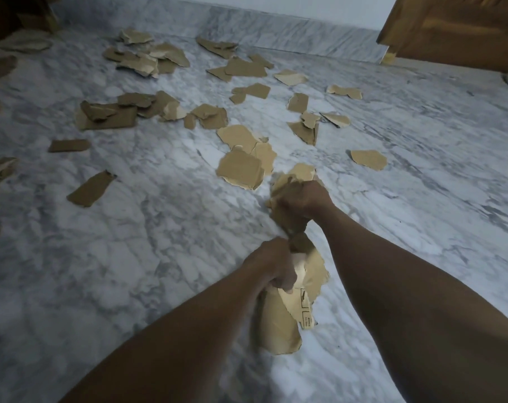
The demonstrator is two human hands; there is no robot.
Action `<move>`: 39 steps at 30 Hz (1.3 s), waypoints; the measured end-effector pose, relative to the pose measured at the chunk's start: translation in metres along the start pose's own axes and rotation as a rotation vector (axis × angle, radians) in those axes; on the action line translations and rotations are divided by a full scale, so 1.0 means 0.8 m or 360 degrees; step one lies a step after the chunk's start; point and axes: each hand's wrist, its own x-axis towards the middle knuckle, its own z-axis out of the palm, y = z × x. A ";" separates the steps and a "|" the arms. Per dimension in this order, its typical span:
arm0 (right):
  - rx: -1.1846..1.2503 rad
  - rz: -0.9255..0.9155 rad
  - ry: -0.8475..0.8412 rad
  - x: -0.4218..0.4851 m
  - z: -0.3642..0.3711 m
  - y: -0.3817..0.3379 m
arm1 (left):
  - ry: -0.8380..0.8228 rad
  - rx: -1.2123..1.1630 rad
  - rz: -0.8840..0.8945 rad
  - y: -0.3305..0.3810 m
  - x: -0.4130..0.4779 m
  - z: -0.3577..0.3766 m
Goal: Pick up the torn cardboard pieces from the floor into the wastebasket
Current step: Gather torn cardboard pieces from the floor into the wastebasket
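Midway through a clean-up on a marble floor (pixel 130 257) — gathering torn cardboard pieces (pixel 241 167) by the fistful. Left hand (pixel 271 267) curled tight round a bundle (pixel 279 324) of collected scraps, held low over the floor, touching it or not hard to tell. Right hand (pixel 300 203) clenched on a crumpled wad (pixel 290 178), just beside the nearest loose pieces. Dozens more scattered ahead toward the skirting (pixel 276 30) and a wooden door (pixel 450 24), with a few at the left edge. No wastebasket in view. Probably best to fold the wad into the bundle before reaching again — freeing one hand for the next sweep. Keep the grip firm and near the middle of the stack, to stop thin scraps slipping out below. Work outward from the closest pile, stacking flat pieces rather than crushing them, and head for the wastebasket once full-handed.
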 end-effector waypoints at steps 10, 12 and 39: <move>-0.0775 -0.0468 -0.0307 -0.027 -0.011 -0.036 | 0.0039 -0.0434 -0.0279 -0.136 -0.018 -0.149; -0.0647 -0.0406 -0.0372 -0.028 -0.005 -0.035 | 0.0099 -0.0468 -0.0330 -0.150 -0.021 -0.171; 0.0199 -0.0420 -0.0593 -0.042 0.002 -0.081 | 0.0540 -0.0391 -0.0715 -0.264 -0.037 -0.220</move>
